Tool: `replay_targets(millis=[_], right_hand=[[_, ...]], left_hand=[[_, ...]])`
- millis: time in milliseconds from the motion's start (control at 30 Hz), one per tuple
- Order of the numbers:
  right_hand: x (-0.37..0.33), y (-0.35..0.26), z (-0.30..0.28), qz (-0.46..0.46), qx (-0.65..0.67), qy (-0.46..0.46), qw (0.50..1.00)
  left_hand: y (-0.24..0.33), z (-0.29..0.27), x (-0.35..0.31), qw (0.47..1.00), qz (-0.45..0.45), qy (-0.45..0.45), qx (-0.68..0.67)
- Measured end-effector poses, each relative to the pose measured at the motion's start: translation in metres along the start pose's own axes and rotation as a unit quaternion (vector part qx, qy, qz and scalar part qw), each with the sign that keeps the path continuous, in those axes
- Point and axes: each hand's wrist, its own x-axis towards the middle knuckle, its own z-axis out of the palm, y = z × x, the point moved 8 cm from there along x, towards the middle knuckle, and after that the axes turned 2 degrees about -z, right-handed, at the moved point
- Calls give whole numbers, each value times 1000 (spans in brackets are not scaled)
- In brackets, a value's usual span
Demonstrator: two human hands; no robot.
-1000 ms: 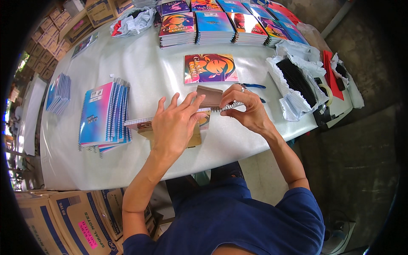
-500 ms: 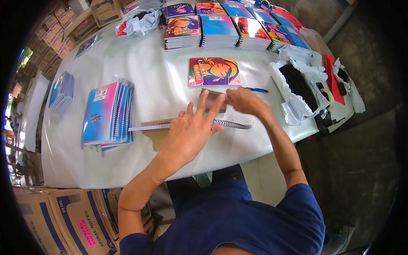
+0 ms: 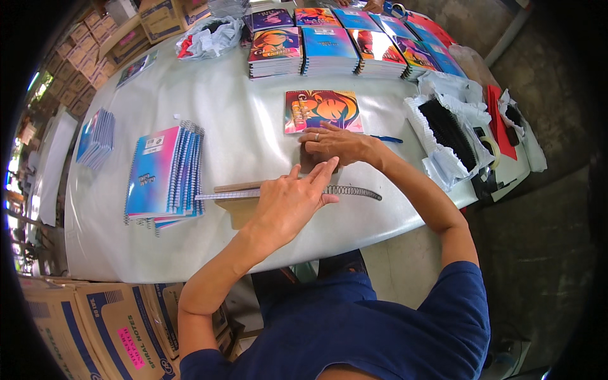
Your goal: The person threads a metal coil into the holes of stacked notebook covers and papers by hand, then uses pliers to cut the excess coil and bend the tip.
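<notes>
My left hand (image 3: 285,206) lies across a notebook (image 3: 228,195) set spine-up against a brown board (image 3: 244,212), its fingers stretched forward and thumb beside the coil. From under that hand a dark wire coil (image 3: 358,191) runs out to the right, its free end loose on the table. My right hand (image 3: 342,145) has its fingers bent over a small brown block (image 3: 310,163), which is mostly covered. Just beyond it a notebook cover (image 3: 323,109) with a colourful cartoon face lies flat. To the left rests a pile of spiral notebooks (image 3: 152,171), blue and pink.
Stacked notebooks (image 3: 329,50) line the far side, with another person's hand (image 3: 373,6) behind them. At right lie a blue pen (image 3: 387,139), black coils (image 3: 446,130) in torn white wrapping and a tape roll (image 3: 491,152). Cartons (image 3: 120,323) stand below left.
My right hand has moved left, from the block's right edge to over its top. The left hand's fingers have drawn closer together and slightly down. The view has shifted a little.
</notes>
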Motion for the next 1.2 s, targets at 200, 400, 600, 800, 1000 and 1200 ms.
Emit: replay_targets(millis=[200,400,600,800,1000,1200], right_hand=[[-23,5,5,86,154,-17,984],[-59,17,-55,107,544,158,817],[-43,-9,-66,102,523,64,844],[-20,-28,-70,160,448,-22,879],[-8,-29,-72,93,533,72,838],[-13,-28,-75,27,651,171,739]], left_hand=[[-20,-29,-5,985,-43,163,-46],[-31,-35,-14,970,-60,226,-68],[-33,-37,-16,970,-82,218,-73],[-42,-37,-26,967,-99,230,-44],[-49,-41,-33,964,-113,238,-32],[-59,-43,-40,960,-136,240,-40]])
